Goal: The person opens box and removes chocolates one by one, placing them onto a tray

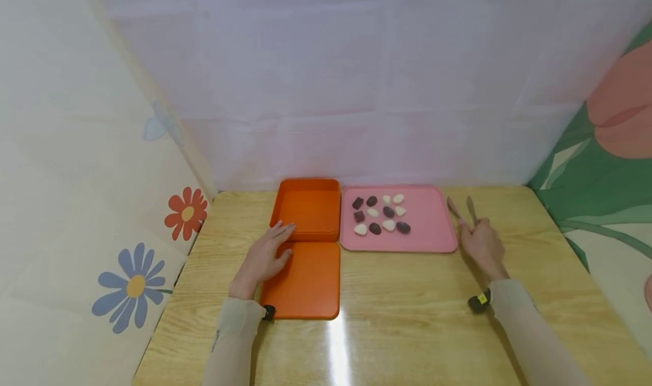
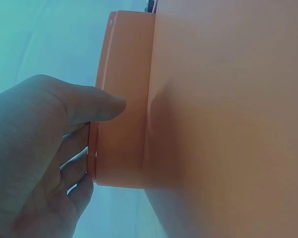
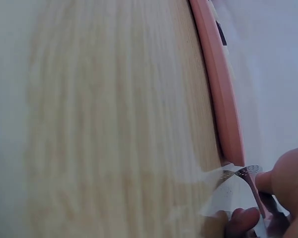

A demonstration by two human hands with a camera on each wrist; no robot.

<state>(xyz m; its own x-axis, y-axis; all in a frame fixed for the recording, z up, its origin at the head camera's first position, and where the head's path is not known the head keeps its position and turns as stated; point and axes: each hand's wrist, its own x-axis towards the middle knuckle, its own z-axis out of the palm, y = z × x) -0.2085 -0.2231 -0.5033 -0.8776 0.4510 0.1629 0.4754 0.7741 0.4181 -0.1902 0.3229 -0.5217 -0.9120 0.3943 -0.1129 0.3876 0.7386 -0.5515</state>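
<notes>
Two hands on worktop: left hand flat, fingers straight against orange box; right hand pinching tongs beside pink tray

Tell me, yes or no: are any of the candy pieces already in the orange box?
No. The orange box is bare inside, and all the candy pieces lie on the pink tray.

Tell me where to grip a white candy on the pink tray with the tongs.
Pinch a white candy across its narrow sides, coming from above. The pieces lie flat and close together on the shallow pink tray, so a side approach would likely bump neighbours. The right hand holds the tongs.
</notes>
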